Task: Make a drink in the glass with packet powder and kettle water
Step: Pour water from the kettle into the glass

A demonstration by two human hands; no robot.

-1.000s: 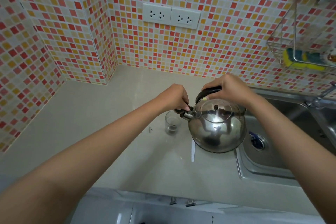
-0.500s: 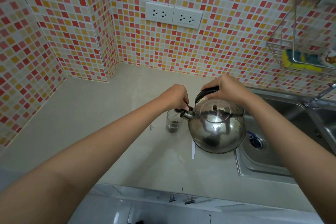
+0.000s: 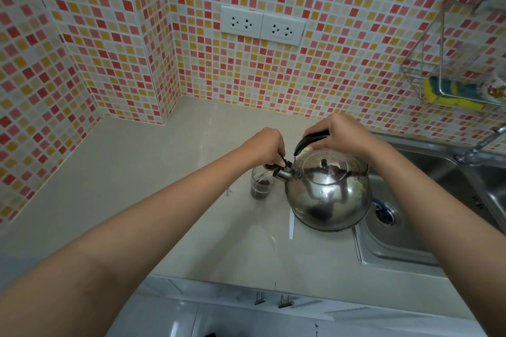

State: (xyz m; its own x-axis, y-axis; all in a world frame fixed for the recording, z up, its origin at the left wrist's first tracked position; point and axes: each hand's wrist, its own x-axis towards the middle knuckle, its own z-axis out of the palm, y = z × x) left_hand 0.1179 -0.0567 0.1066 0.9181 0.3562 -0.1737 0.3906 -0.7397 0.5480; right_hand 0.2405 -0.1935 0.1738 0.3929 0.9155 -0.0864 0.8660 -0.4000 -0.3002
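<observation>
A round steel kettle (image 3: 328, 194) is held tilted above the counter, its spout over a small clear glass (image 3: 260, 185) that has dark powder and some liquid at the bottom. My right hand (image 3: 339, 133) grips the kettle's black handle from above. My left hand (image 3: 267, 146) pinches the black cap at the tip of the spout. A white packet (image 3: 292, 224) lies on the counter under the kettle, mostly hidden by it.
A beige counter (image 3: 164, 172) runs into a tiled corner. A steel sink (image 3: 405, 235) with a drain lies right of the kettle, a tap (image 3: 482, 145) behind it. A wire rack (image 3: 449, 85) with a sponge hangs on the wall. Two sockets (image 3: 262, 24) sit above.
The kettle has tipped a little further toward the glass and dark liquid now shows in the glass. Both hands keep their hold.
</observation>
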